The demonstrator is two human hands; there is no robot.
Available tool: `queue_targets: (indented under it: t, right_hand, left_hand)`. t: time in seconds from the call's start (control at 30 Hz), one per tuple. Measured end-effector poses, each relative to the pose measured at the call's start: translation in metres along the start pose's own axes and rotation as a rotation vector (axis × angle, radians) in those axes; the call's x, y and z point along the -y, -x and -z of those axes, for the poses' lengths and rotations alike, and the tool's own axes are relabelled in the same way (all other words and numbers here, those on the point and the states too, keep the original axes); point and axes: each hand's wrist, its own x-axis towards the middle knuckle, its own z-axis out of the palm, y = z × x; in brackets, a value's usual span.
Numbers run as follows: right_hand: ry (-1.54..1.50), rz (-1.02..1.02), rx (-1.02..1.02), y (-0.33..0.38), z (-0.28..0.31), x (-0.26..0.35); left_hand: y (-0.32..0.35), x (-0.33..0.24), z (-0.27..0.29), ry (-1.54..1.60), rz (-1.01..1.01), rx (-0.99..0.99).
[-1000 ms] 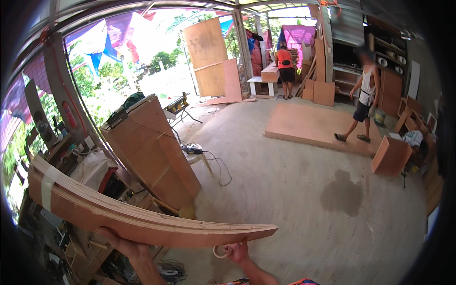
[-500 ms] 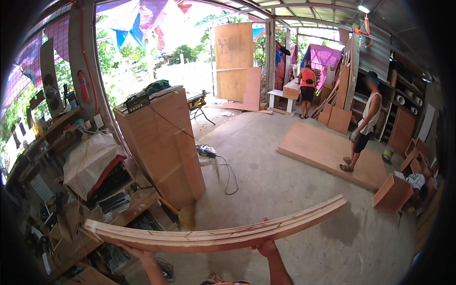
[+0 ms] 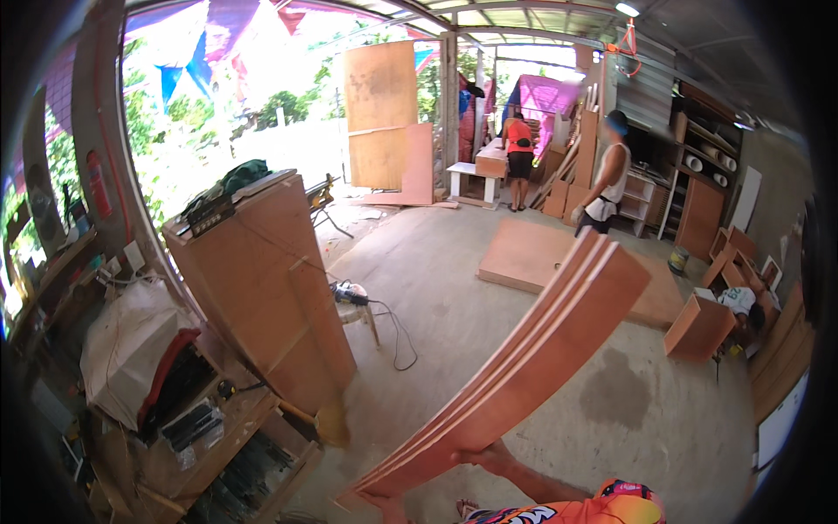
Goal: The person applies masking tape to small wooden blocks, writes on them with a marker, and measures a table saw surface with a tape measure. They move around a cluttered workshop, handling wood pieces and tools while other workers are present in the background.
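Observation:
A stack of several long reddish-brown wooden boards with pale edges slants across the view, its far end raised at the right. My left hand grips its lower end near the bottom edge of the view; most of those fingers are hidden. Farther along, my right hand is closed on the stack's lower edge, its forearm reaching in from the right. The raised end overlaps the view of a large flat wooden panel on the floor.
A tall wooden cabinet and a cluttered workbench stand at left. A power tool with a trailing cord rests beside the cabinet. One person stands beyond the boards, another bends at a far table. Wooden boxes lie right.
The stack has swung from nearly level to a steep slant, its right end going up and away. Both hands have moved with it. My view has turned right.

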Motion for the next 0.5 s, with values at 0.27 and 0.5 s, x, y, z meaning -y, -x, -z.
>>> queue_targets:
  t: [0.27, 0.5]
  right_hand:
    - [0.091, 0.123, 0.272, -0.032, -0.007, -0.125]
    - [0.689, 0.235, 0.366, -0.045, 0.002, -0.194]
  left_hand:
    - [0.006, 0.079, -0.054, -0.175, 0.055, -0.001]
    - [0.021, 0.112, -0.071, -0.202, 0.002, -0.012]
